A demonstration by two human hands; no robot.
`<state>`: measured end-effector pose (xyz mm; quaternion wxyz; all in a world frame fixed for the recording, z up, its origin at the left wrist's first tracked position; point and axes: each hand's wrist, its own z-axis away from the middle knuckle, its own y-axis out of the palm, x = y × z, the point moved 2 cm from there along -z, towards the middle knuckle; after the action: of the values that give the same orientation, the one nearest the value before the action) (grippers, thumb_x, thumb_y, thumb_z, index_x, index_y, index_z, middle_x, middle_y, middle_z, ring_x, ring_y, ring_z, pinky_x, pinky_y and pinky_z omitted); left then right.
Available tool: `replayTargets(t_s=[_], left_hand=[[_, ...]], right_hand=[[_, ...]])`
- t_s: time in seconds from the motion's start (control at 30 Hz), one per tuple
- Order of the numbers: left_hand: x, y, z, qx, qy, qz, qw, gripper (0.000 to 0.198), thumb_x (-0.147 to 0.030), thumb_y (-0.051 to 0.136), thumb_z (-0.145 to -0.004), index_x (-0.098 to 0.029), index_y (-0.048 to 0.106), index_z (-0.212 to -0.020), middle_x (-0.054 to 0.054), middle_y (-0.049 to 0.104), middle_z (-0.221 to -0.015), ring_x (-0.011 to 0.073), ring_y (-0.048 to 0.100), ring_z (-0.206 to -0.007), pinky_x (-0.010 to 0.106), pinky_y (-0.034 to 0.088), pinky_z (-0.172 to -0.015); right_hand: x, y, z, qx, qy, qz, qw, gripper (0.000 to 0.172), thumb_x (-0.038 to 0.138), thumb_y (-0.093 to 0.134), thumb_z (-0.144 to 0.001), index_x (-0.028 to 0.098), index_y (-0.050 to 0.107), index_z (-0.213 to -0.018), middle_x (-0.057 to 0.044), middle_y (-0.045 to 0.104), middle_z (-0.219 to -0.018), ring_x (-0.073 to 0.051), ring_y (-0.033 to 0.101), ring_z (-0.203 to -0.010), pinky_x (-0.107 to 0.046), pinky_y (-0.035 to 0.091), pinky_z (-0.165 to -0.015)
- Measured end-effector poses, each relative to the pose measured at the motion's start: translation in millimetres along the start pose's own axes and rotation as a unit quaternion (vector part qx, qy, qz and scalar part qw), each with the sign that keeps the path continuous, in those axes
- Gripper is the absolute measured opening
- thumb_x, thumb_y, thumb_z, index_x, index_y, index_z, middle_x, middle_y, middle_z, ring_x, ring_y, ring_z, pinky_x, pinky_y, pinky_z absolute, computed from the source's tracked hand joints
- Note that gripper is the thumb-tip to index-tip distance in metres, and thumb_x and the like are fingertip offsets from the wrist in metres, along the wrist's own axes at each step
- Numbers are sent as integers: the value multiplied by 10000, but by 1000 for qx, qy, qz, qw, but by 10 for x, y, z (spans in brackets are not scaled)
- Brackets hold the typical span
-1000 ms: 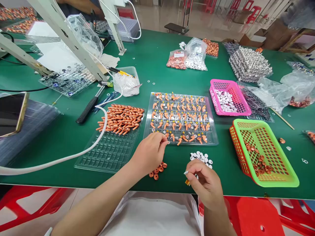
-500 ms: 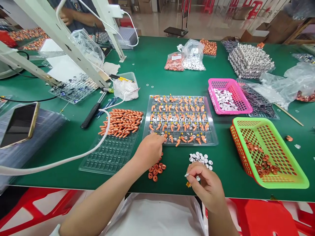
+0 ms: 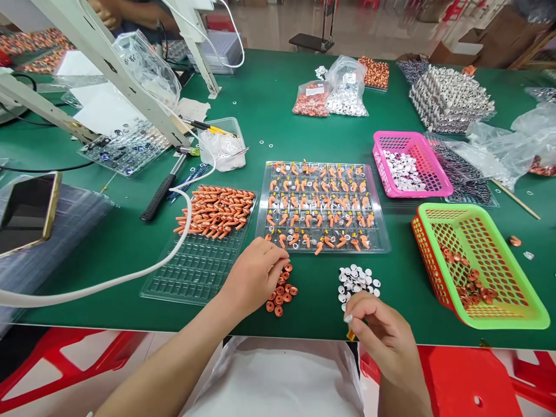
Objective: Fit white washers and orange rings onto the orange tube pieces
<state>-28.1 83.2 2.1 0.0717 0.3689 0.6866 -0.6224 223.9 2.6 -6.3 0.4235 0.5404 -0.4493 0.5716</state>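
My left hand (image 3: 256, 272) is closed, fingertips together, just below the lower left corner of a clear tray (image 3: 382, 234) of orange curved parts. What its fingers hold, if anything, is too small to make out. Copper-coloured round pieces (image 3: 280, 295) lie beside its fingertips. My right hand (image 3: 377, 327) pinches a small white piece (image 3: 348, 318) between thumb and finger, with a yellow bit (image 3: 351, 335) hanging beneath. Behind that hand is a pile of white discs (image 3: 358, 279). Left of the tray, copper-coloured parts (image 3: 219, 211) are heaped on another compartmented tray (image 3: 178, 278).
At the right stand a pink basket (image 3: 445, 188) of white pieces and a green basket (image 3: 532, 313) with copper-coloured pieces. A white cable (image 3: 130, 285) crosses the left side near a black-handled tool (image 3: 158, 198) and a phone (image 3: 30, 211). Another person's hand (image 3: 106, 13) shows at top left.
My left hand has drawn back from the tray's lower left corner toward the copper-coloured round pieces. The right hand, still pinching the white piece, appears slightly lower and farther right. The view has shifted a little.
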Motion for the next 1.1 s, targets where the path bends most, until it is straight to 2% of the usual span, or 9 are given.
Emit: replayTargets(t_s=[0.07, 0.17, 0.23, 0.4, 0.57, 0.73, 0.9, 1.03, 1.1], left_hand=[[-41, -36, 53, 20, 6, 19, 1000, 125, -143, 518, -914, -150, 643, -906, 61, 625, -815, 201, 524, -821, 329, 461, -731], [-161, 19, 87, 46, 15, 53, 997, 163, -134, 488, -926, -153, 644, -966, 69, 631, -869, 196, 525, -841, 331, 464, -758], [-302, 144, 66, 68, 38, 66, 995, 177, -136, 485, -925, -152, 645, -1000, 78, 641, -927, 201, 533, -873, 341, 468, -785], [-673, 555, -94, 153, 126, 27, 980, 235, -84, 450, -904, -154, 658, -987, 90, 639, -932, 219, 538, -852, 346, 468, -739], [-731, 768, -278, 197, 119, -47, 972, 223, -78, 429, -893, -142, 642, -897, 95, 607, -875, 230, 535, -817, 360, 461, -718], [-708, 829, -329, 197, 102, -59, 973, 215, -102, 439, -906, -150, 631, -822, 77, 592, -822, 219, 538, -801, 345, 451, -717], [-706, 847, -346, 181, 84, -24, 980, 218, -112, 450, -910, -144, 645, -817, 78, 608, -831, 205, 552, -804, 319, 448, -704], [-707, 752, -348, 160, 52, 52, 984, 187, -117, 458, -902, -144, 635, -847, 75, 651, -883, 199, 577, -841, 327, 453, -764], [-695, 648, -324, 160, 5, 104, 982, 151, -152, 484, -898, -165, 631, -868, 47, 677, -877, 183, 596, -819, 319, 456, -768]], right_hand=[[-20, -68, 92, 1, 1, -24, 1000, 86, 171, 552, -914, 225, 586, -857, -36, 575, -803, -165, 538, -747, -278, 432, -625], [-67, -157, 182, -47, 9, -70, 996, 75, 179, 555, -915, 222, 592, -865, -39, 562, -823, -145, 525, -683, -256, 430, -555], [-96, -166, 192, -74, 17, -87, 993, 73, 183, 558, -916, 219, 595, -864, -40, 557, -835, -135, 525, -661, -251, 436, -539], [-100, -107, 159, -65, 21, -73, 995, 70, 191, 569, -912, 220, 602, -858, -42, 566, -852, -146, 559, -707, -250, 469, -546], [-111, -176, 204, -68, 20, -43, 997, 71, 190, 578, -907, 224, 599, -849, -37, 578, -854, -150, 576, -741, -250, 475, -566], [-169, -217, 209, -44, 17, -31, 998, 67, 185, 571, -908, 226, 596, -861, -36, 589, -863, -156, 583, -771, -266, 473, -612], [-144, -171, 130, -32, -8, -5, 999, 90, 165, 560, -906, 233, 578, -849, -25, 605, -843, -157, 576, -788, -280, 461, -670], [-119, -154, 111, -37, -15, 18, 999, 100, 156, 551, -903, 233, 564, -840, -22, 612, -852, -158, 589, -797, -276, 468, -672], [-112, -157, 123, -59, -18, 42, 997, 107, 145, 538, -905, 234, 558, -850, -31, 627, -905, -161, 602, -823, -273, 476, -667]])
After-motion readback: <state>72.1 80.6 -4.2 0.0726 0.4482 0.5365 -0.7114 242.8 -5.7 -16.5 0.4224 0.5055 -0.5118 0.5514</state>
